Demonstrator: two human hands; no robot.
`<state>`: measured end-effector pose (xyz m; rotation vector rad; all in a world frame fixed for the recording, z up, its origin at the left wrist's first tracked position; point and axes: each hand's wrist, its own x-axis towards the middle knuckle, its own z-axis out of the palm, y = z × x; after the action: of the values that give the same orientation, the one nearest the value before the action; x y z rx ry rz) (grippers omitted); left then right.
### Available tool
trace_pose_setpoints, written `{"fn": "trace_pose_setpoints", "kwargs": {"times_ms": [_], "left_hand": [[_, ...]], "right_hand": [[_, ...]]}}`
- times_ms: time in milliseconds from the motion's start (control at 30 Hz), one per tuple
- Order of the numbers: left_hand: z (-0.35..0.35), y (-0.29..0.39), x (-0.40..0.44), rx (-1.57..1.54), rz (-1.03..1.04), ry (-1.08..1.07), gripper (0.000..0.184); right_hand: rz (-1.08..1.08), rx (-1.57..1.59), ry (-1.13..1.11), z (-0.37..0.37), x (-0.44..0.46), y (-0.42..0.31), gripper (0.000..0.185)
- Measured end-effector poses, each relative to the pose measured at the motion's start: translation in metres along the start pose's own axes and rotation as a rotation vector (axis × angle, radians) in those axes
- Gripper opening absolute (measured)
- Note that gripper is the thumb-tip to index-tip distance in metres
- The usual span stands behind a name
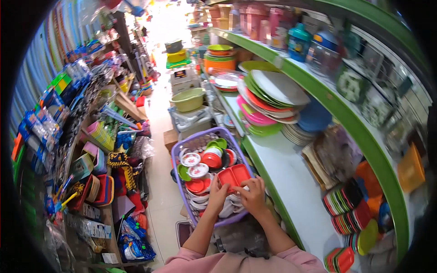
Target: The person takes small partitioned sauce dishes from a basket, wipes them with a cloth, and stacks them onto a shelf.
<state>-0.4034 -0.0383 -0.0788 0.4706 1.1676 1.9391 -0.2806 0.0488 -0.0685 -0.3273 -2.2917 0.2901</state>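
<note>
A red divided dish [240, 172] with compartments is between my two hands, over the purple basket [184, 200]. My left hand [217, 196] is closed on the dish's near left edge. At its near right side, my right hand [254, 196] grips it with bent fingers. Beneath and around the dish, the basket holds round white lids with red patterns [198, 170], a red bowl-shaped piece [211, 159], green pieces [219, 143] and white items [227, 207] partly hidden by my hands.
On my right, a green-edged shelf [273, 168] carries stacked plates [273, 88] and rows of small coloured dishes [346, 204]. A pale green basin [188, 100] stands beyond the basket. Crowded goods line the left, with bagged blue items [136, 241] low down. A tiled aisle [159, 182] runs between.
</note>
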Motion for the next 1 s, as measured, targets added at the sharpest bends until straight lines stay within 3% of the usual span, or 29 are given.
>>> {"fn": "trace_pose_setpoints", "kwargs": {"times_ms": [33, 100, 267, 400, 500, 600, 700, 800, 867, 900, 1000], "left_hand": [[0.012, -0.012, -0.011, 0.051, 0.015, 0.008, 0.047], [0.042, -0.024, -0.04, 0.048, -0.023, -0.077, 0.043], [0.113, -0.07, -0.106, 0.13, -0.087, -0.402, 0.04], [0.181, -0.092, -0.162, 0.155, -0.322, -0.651, 0.038], [0.218, -0.12, -0.194, 0.215, -0.094, -0.872, 0.038], [0.249, -0.127, -0.22, 0.184, -0.111, -0.948, 0.038], [0.273, -0.134, -0.239, 0.185, -0.099, -0.994, 0.037], [0.287, -0.139, -0.248, 0.175, -0.049, -1.014, 0.037], [0.293, -0.124, -0.253, 0.165, -0.102, -1.022, 0.036], [0.296, -0.112, -0.254, 0.159, -0.224, -1.047, 0.035], [0.295, -0.127, -0.247, 0.198, -0.137, -1.066, 0.034]], "right_hand": [[0.026, -0.009, -0.007, -0.021, -0.013, -0.008, 0.036], [0.09, -0.016, -0.005, -0.065, -0.041, -0.023, 0.038], [0.374, 0.006, 0.378, -0.154, -0.131, -0.052, 0.032], [0.586, -0.166, 0.59, -0.218, -0.199, -0.08, 0.026], [0.665, -0.376, 0.761, -0.265, -0.246, -0.105, 0.027], [0.828, -0.723, 0.845, -0.317, -0.294, -0.121, 0.027], [1.117, -1.051, 0.595, -0.358, -0.327, -0.132, 0.029], [1.221, -1.113, 0.232, -0.358, -0.368, -0.137, 0.031], [1.322, -1.095, 0.238, -0.353, -0.363, -0.138, 0.029], [1.357, -1.053, 0.245, -0.349, -0.366, -0.136, 0.029], [1.378, -0.992, 0.278, -0.35, -0.37, -0.133, 0.026]]}}
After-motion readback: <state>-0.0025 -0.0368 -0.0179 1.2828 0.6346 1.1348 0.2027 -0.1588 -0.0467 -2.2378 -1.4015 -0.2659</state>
